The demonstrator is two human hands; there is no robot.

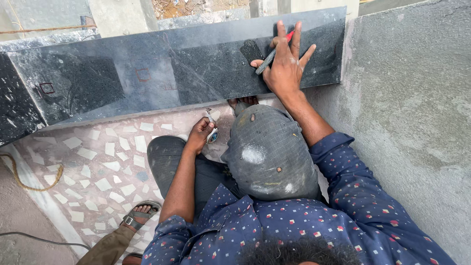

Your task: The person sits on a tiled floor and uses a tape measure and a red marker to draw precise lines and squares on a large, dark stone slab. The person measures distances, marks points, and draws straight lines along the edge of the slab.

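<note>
Head view: right hand (pixel 284 68), upper centre, fingers spread, pinches a red pencil (pixel 273 55) against the dark slab (pixel 147 78) spanning the top; left hand (pixel 199 135), mid-frame, is curled around a tape measure (pixel 212 131) above the tiled floor (pixel 98 167)

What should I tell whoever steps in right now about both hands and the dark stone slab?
Right hand: spread on the dark stone slab, gripping a red pencil with its tip against the stone.
Left hand: closed around a small tape measure, resting by the knee above the mosaic floor.
Done: small red square marks already drawn on the slab.
Left: the mark near the slab's right end looks unfinished.
</note>
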